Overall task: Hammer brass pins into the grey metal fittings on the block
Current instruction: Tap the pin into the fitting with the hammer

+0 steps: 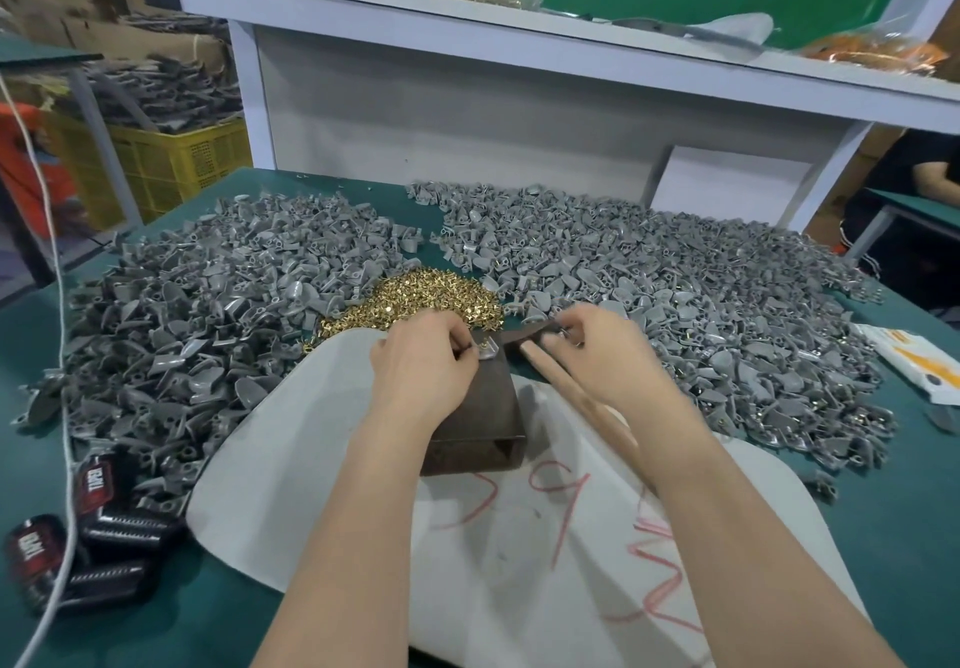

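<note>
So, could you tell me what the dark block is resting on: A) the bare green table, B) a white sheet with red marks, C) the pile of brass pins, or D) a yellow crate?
B: the block stands on the white sheet, which shows beside and in front of it.

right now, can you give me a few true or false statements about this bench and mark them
1. The pins lie between two grey heaps. True.
2. The block stands on the bare table. False: it stands on a white sheet.
3. The hammer has a wooden handle. True.
4. The left hand lies flat beside the block. False: its fingers pinch a fitting at the block's far end.
5. The yellow crate sits on the table. False: it stands beyond it, far left.
</note>
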`<action>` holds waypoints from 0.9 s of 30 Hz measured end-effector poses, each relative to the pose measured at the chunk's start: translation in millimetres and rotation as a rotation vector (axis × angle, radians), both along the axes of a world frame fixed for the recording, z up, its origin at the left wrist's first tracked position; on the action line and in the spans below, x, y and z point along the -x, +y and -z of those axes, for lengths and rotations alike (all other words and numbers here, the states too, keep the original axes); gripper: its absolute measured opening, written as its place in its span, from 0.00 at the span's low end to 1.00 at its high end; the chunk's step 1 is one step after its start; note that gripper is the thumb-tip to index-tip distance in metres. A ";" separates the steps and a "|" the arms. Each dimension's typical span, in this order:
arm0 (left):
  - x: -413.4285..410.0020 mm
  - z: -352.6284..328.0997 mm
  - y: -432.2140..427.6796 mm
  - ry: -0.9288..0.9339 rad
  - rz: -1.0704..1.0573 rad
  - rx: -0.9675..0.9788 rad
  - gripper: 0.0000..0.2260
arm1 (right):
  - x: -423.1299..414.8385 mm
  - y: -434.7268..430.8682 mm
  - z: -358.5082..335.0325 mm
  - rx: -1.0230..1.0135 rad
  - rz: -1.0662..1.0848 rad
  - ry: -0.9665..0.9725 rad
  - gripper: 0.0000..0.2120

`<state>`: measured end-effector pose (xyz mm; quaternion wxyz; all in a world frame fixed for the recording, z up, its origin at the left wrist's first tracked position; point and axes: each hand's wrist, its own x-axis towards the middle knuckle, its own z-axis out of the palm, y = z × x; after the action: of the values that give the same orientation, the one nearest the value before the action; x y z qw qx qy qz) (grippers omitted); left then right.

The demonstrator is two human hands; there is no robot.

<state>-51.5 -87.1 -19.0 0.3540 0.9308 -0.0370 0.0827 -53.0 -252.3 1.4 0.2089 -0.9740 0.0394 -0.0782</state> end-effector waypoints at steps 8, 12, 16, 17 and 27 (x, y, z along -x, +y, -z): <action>-1.5 1.5 -0.3 -0.025 -0.063 0.002 0.01 | -2.0 -2.2 11.5 0.235 0.049 0.205 0.09; -2.7 2.6 -0.1 -0.039 -0.066 0.014 0.02 | 5.5 -10.4 -4.2 -0.044 0.035 0.142 0.10; -3.7 4.2 -0.1 -0.029 -0.072 0.058 0.04 | 22.5 -8.6 -21.6 -0.087 -0.115 -0.213 0.23; -3.8 4.7 -0.4 -0.025 -0.073 0.070 0.04 | 29.1 -5.1 -25.2 -0.104 -0.162 -0.332 0.26; -3.7 3.2 -1.6 -0.037 -0.076 0.118 0.04 | 48.6 4.4 -23.7 -0.058 -0.284 -0.450 0.28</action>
<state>-47.8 -88.7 -22.2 0.4040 0.9074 -0.0033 0.1154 -101.6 -247.9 25.1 0.2489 -0.9216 -0.1427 -0.2614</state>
